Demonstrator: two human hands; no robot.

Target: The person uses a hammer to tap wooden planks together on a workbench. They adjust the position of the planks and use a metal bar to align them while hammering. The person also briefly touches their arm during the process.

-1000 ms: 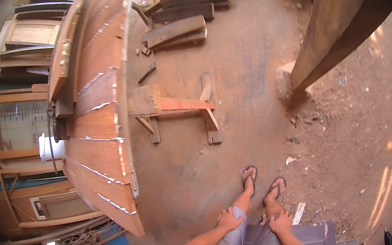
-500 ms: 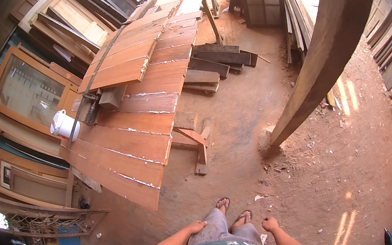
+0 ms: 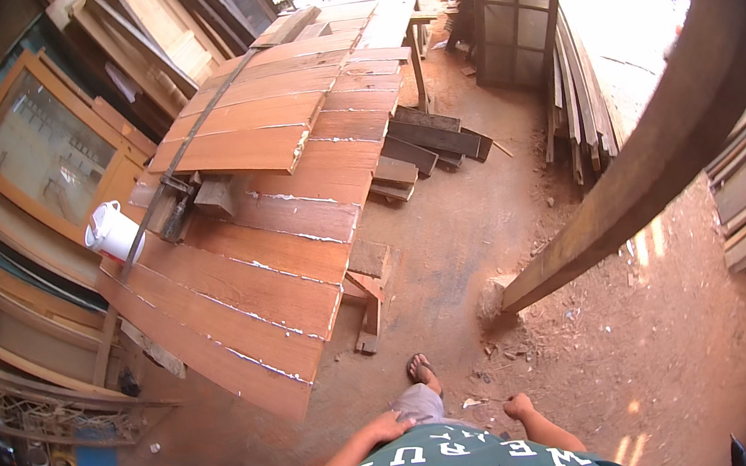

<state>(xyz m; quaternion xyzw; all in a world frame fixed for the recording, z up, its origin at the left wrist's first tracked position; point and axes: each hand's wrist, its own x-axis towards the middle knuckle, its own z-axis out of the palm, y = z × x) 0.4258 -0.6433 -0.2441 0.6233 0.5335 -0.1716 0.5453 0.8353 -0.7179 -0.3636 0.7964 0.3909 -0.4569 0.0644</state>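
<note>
I look down at my green shirt and my legs on a dusty red earth floor. My left hand (image 3: 390,424) rests on my thigh, holding nothing. My right hand (image 3: 516,405) hangs beside my hip with the fingers curled in and nothing visible in it. One foot in a sandal (image 3: 419,368) shows ahead of me. A wide stack of reddish glued wooden boards (image 3: 251,250) lies on a low trestle to my front left, well beyond both hands.
A white plastic jug (image 3: 114,233) and a long metal bar clamp (image 3: 181,155) sit on the boards. Dark planks (image 3: 427,140) lie behind. A thick leaning wooden post (image 3: 632,177) stands at right. Glazed door frames (image 3: 47,155) lean at left.
The view has tilted up and away from the floor, so more of the workshop shows. My hands stay near my thighs, now lower in the picture.
</note>
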